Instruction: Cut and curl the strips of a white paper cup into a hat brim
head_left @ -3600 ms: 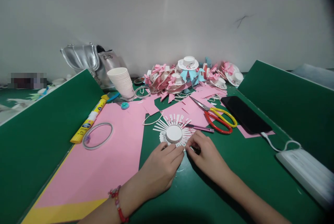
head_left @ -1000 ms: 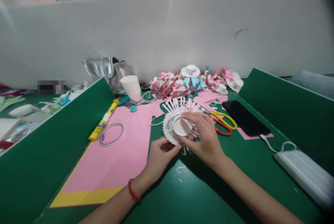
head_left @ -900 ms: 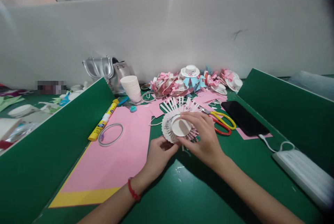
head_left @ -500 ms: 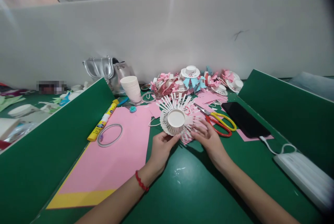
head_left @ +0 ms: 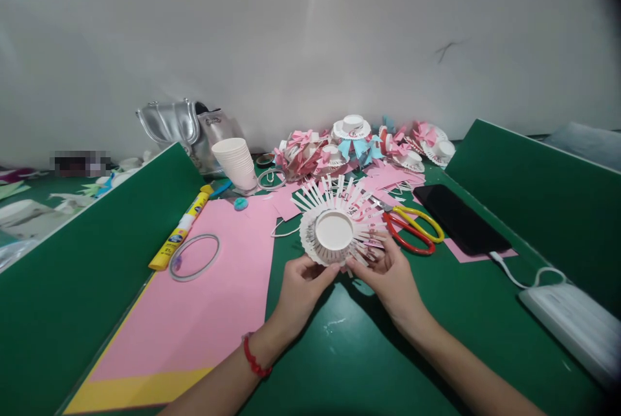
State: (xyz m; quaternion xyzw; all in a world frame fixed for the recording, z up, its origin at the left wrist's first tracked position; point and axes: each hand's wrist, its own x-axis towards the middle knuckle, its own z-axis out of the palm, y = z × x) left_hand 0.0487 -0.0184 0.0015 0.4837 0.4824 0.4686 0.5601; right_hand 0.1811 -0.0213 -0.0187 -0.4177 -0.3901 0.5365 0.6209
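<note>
Paper cup (head_left: 334,230): white, round base intact and facing viewer, wall slit into narrow strips splayed radially. Strips at left folded into scalloped brim; strips at top and right loose, some bearing red and dark print. Near edge held in left hand (head_left: 301,285) and right hand (head_left: 392,281).

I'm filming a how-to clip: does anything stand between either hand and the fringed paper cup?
Nothing visible does: the left hand and right hand both hold the paper cup directly at its lower fringe. The scissors lie beyond the right hand.
</note>
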